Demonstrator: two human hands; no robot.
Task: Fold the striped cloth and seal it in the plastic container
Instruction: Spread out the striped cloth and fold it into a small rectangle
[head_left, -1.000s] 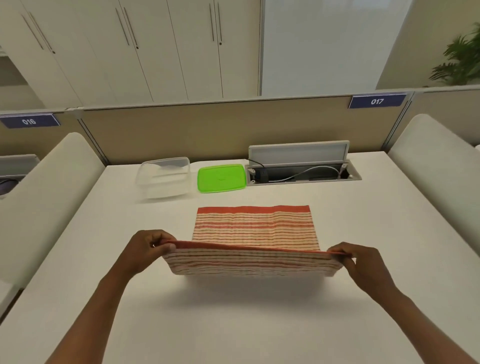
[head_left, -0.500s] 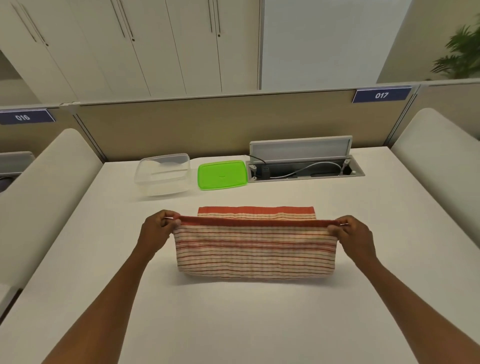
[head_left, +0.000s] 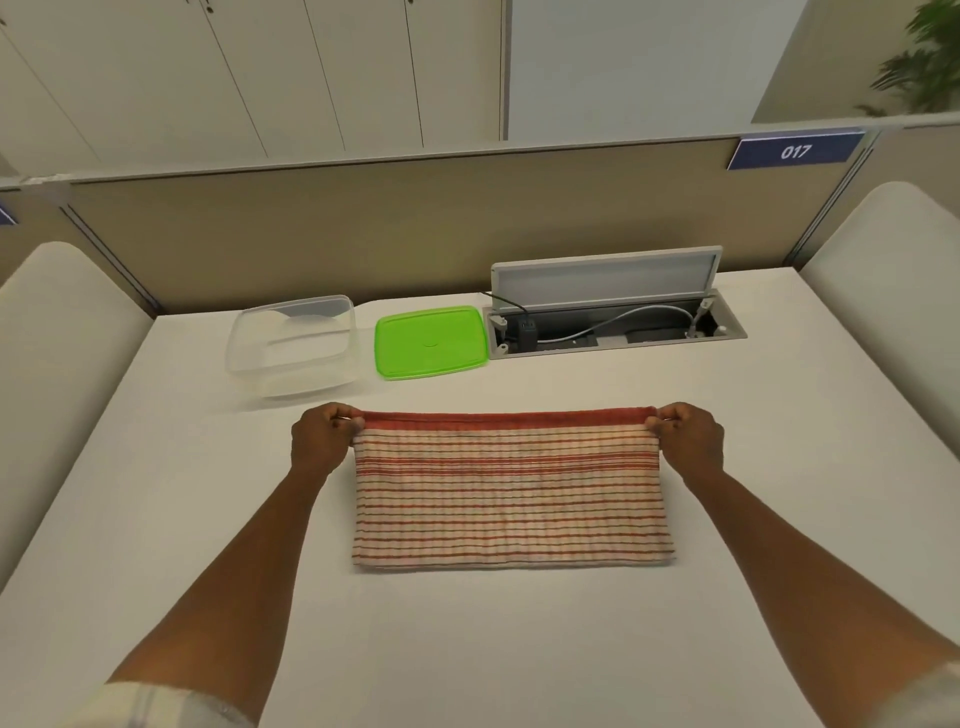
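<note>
Red-and-cream striped cloth (head_left: 511, 493) is now lying doubled over on the white table (head_left: 779, 467). A second ago the near edge was lifted up toward the camera with the back half still spread flat; since then that edge has been carried forward and laid onto the far edge, so you only see 1 rectangle with a solid red hem along the top. To me that means fold number 1 is basically done, though it still looks too wide for the box, so I'd guess at least 1 more fold sideways.

Left hand (head_left: 323, 439) is pinched closed on the top left corner, right hand (head_left: 688, 434) is pinched closed on the top right corner, thumbs and fingers curled tight around the hem. Neither has let go yet.

Texture-wise the cloth looks like a woven kitchen towel, slightly ribbed, thin red lines with a few thicker bands, soft rounded fold at the near edge. It sits mid-table, near the person.

Behind it, toward the divider, the clear plastic container (head_left: 293, 343) sits open, squarish with rounded corners and glossy see-through walls, empty as far as I can see. Just beside it on the right is the bright green lid (head_left: 430, 342), flat, same rounded-square shape, lying apart from the box. An open cable tray (head_left: 613, 322) is right of that.
</note>
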